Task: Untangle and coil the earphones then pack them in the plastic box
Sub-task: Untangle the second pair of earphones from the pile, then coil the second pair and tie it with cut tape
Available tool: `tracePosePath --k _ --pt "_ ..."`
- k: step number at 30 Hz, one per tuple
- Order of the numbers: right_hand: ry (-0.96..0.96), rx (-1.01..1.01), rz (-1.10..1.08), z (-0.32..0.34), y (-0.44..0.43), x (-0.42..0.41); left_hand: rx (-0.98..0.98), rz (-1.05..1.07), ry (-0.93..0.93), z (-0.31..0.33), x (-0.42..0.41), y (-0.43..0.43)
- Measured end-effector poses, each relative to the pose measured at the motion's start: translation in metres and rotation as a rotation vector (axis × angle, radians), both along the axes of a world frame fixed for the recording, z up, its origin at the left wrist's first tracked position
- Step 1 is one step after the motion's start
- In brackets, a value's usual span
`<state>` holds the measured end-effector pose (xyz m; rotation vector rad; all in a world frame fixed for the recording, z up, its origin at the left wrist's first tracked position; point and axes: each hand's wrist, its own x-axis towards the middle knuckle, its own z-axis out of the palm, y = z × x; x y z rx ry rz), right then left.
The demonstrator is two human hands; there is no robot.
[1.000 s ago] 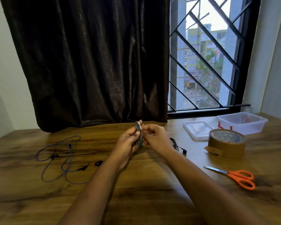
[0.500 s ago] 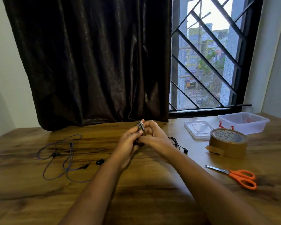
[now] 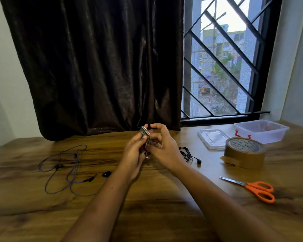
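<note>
Both my forearms reach out over the brown wooden table (image 3: 147,206), and my 2 hands meet just above its middle. My left hand (image 3: 132,154) is turned palm-in, its fingers curled round the grey coiled earphone cable (image 3: 144,132), which stands upright with its top loop poking out above my fingertips. My right hand (image 3: 165,149) faces it, knuckles to the right, with the thumb and forefinger arched over the top and the other fingers curled in, gripping the lower turns of the coil. A small end of the cable dangles below my hands, just off the table.

On the table just right of my right wrist lies a bundled black earphone set (image 3: 186,154), one bud trailing out toward the right. To the far left, a loose purple earphone cable (image 3: 66,169) sprawls in open loops. The clear rectangular plastic box (image 3: 276,135) sits at the far right by the window, something red inside it, its clear flat lid (image 3: 212,138) beside it on the left. Nearer are the brown roll of packing tape (image 3: 244,154) and the orange-handled scissors (image 3: 257,189).
</note>
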<state>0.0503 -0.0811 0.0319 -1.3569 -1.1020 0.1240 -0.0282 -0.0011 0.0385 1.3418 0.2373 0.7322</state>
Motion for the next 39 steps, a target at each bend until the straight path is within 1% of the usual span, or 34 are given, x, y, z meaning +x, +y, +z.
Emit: tracePosePath --k 2,4,6,10,13,16,19,21,23,24,25,27,28,29,30,32,34,37,39 --pt "-0.059 0.024 0.003 0.000 -0.001 0.000 -0.002 0.016 0.007 -0.001 0.000 0.001" --pt "-0.169 0.003 -0.005 0.000 -0.002 -0.001 0.004 0.029 0.014 -0.003 0.000 0.001" --pt "-0.220 -0.014 -0.015 0.000 -0.001 0.000 0.019 0.022 0.008 -0.004 0.001 0.002" --pt "-0.245 0.007 -0.060 -0.001 0.002 0.006 0.062 -0.033 -0.021 -0.002 0.002 -0.003" --pt "-0.245 0.015 -0.022 -0.002 0.003 0.006 0.074 -0.036 -0.044 -0.001 0.003 -0.005" --pt "-0.239 0.023 0.013 -0.006 0.005 0.002 0.047 -0.018 -0.061 0.001 0.002 -0.001" --pt "-0.223 0.049 0.012 -0.009 0.008 -0.004 -0.022 0.006 -0.097 0.003 0.000 0.004" --pt "-0.175 0.059 -0.012 -0.007 0.007 -0.005 -0.047 -0.005 -0.112 0.003 0.000 0.006" --pt "-0.117 0.077 -0.093 -0.003 0.007 0.001 -0.051 0.001 -0.077 0.001 0.001 0.006" --pt "-0.059 0.086 -0.116 0.000 0.006 0.005 -0.057 0.012 -0.054 0.001 0.001 0.006" --pt "0.046 0.095 -0.084 0.001 0.005 0.009 -0.070 0.015 -0.042 0.001 0.001 0.004" --pt "0.335 0.046 0.142 0.004 0.001 0.009 -0.111 0.004 -0.059 0.001 0.001 0.004" --pt "0.446 -0.004 0.265 0.005 0.000 0.007 -0.133 -0.007 -0.082 0.002 0.001 0.005" --pt "0.489 -0.052 0.333 0.003 0.001 0.007 -0.152 -0.020 -0.101 0.002 0.000 0.005" --pt "0.507 -0.069 0.353 0.001 0.002 0.007 -0.165 -0.030 -0.112 0.003 -0.001 0.007" --pt "0.552 -0.048 0.305 -0.002 0.008 0.011 -0.175 -0.056 -0.120 0.005 -0.003 0.009" --pt "0.579 -0.097 0.255 -0.002 0.007 0.016 -0.171 -0.103 -0.113 0.006 -0.002 0.007" --pt "0.515 -0.198 0.281 -0.005 -0.001 0.018 -0.154 -0.162 -0.082 0.003 0.000 -0.004" --pt "0.471 -0.219 0.244 -0.007 -0.005 0.022 -0.128 -0.175 -0.054 0.000 0.003 -0.010"
